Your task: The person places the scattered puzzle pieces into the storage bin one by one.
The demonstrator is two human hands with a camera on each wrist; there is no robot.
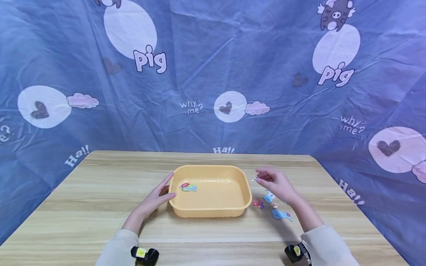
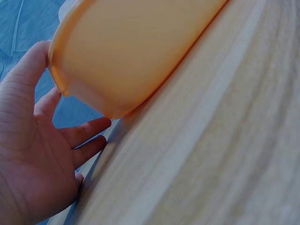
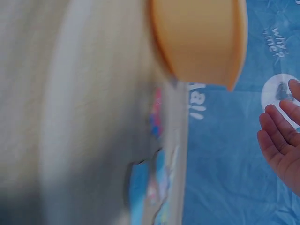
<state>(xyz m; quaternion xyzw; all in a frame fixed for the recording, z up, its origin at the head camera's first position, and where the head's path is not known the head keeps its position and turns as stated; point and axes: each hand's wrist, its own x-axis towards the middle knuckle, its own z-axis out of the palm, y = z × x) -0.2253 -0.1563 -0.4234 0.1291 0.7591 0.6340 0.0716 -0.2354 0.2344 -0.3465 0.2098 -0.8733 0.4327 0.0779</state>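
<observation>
A shallow, pale-orange plastic basin (image 1: 213, 212) stands on the table. My left hand (image 1: 154, 199) is at its left end, fingers nearly straight, with thumb and index finger on the rim. In the left wrist view, other fingertips (image 2: 101, 124) lie against the outer wall. Inside the basin, near its left end, lies a flat red, green and blue cutout (image 1: 188, 187). Just past the basin's right rim, my right hand (image 1: 274, 183) pinches a small white piece (image 1: 254, 179) with dark marks between thumb and fingertips. That piece is outside the right wrist view.
Below my right hand lie a pink-and-blue piece (image 1: 258, 204), a light blue and white cutout (image 1: 269, 197), a tiny pale piece (image 1: 276, 205) and a blue cutout (image 1: 281, 215). A blue printed cloth (image 1: 199, 81) hangs behind the wooden table (image 1: 100, 207).
</observation>
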